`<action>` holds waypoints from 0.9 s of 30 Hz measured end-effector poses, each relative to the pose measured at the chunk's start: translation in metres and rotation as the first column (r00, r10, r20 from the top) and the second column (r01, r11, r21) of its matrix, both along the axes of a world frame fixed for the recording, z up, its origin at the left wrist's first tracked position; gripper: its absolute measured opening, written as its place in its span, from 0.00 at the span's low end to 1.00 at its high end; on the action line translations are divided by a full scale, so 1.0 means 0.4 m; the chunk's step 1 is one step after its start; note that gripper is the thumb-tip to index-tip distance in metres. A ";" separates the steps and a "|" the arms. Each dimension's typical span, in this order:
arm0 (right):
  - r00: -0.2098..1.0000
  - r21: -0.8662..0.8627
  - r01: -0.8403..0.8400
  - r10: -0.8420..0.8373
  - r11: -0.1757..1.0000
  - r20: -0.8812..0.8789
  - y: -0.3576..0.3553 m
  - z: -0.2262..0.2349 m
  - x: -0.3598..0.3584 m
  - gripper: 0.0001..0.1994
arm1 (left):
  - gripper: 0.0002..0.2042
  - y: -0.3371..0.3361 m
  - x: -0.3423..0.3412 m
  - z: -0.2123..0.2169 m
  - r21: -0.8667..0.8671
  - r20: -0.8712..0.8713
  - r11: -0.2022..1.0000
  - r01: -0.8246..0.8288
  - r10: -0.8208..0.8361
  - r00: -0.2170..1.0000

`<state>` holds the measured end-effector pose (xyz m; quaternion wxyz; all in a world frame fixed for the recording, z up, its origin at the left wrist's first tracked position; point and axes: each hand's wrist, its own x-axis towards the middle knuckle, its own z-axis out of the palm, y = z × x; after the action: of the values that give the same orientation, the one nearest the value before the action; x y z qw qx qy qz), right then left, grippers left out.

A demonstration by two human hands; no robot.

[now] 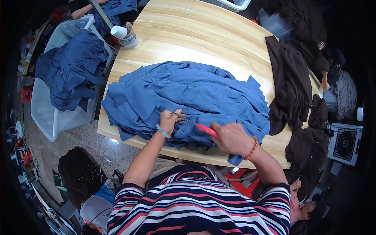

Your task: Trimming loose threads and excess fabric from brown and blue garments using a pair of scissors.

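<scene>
A heap of blue button-up shirts (203, 88) lies spread over the near part of the wooden table. My left hand (169, 120) is closed, pinching the cloth at the front side of the heap. The right hand (234, 139) grips the red handle of a slim metal tool (205, 129); its thin shaft points left, and the tip reaches the left fingers. Whether it is a pair of scissors or a single-shaft tool, I cannot tell. A dark blue button (180, 132) shows on the cloth just below the shaft.
Left of the wooden table (188, 27) stands a white plastic bin (47, 117) with more blue shirts (74, 66). A jar (129, 40) and white cup (118, 32) sit at the far left edge. Dark brown garments (288, 86) drape over the right edge. Other people work around the table.
</scene>
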<state>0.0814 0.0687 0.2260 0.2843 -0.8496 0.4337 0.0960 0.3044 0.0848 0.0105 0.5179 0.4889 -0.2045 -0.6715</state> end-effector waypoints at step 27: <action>0.851 -0.625 0.398 -0.524 0.671 -0.021 -0.273 0.076 -0.359 0.08 | 0.09 -0.653 0.066 0.705 -0.859 0.433 0.439 0.264 0.347 0.832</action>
<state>-0.0620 -0.0404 0.2563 -0.0291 -0.7422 0.6685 -0.0371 0.3308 -0.1764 0.2926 0.6301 0.3153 -0.6550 -0.2729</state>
